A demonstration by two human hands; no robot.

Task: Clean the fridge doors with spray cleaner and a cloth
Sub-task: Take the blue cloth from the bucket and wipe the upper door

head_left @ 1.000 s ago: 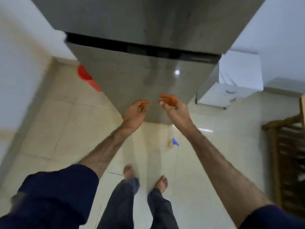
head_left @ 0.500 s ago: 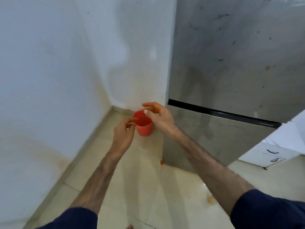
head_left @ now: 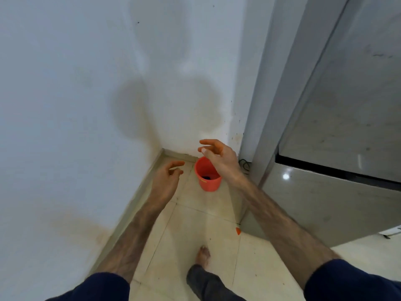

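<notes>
Reaching: left hand (head_left: 166, 178) and right hand (head_left: 219, 156), both empty, fingers spread
Bucket (head_left: 207, 175): on floor (head_left: 191, 231) in wall corner, below hands, something dark inside
Fridge (head_left: 338, 148): right of bucket, doors closed
Foot (head_left: 202, 256): bare, near floor's middle

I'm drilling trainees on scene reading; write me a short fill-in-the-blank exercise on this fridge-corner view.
1. The round plastic bucket on the tiled floor is ____ in colour.
2. Both hands, left and right, hold ____.
3. The bucket stands between the white wall and the steel ____.
4. The visible foot wears no ____.

Missing words: red; nothing; fridge; shoe
</notes>
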